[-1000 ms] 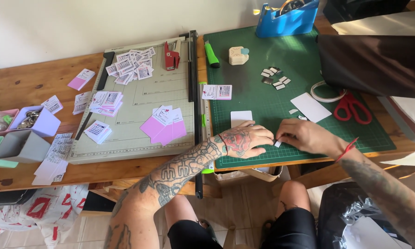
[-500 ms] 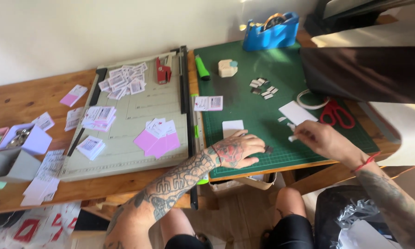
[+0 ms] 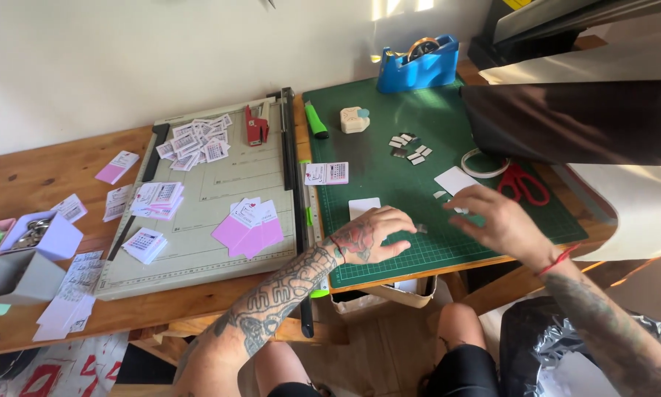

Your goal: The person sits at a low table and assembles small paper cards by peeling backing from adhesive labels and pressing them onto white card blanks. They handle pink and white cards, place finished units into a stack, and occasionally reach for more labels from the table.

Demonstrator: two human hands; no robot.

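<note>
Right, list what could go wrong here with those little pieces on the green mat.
The right hand reaches over a white card near the small cut pieces; a sweep of the wrist could scatter them. The left hand rests by the green cutting mat's front edge, so a tiny piece could slide off into the box below. The red scissors lie close to the right hand.

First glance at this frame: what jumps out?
Two tattooed hands meet low on the green cutting mat: the left hand rests beside a white card, the right hand reaches toward another white card. Left of the mat, a paper trimmer carries pink cards and small printed slips. A blue tape dispenser stands at the mat's far edge.
</note>
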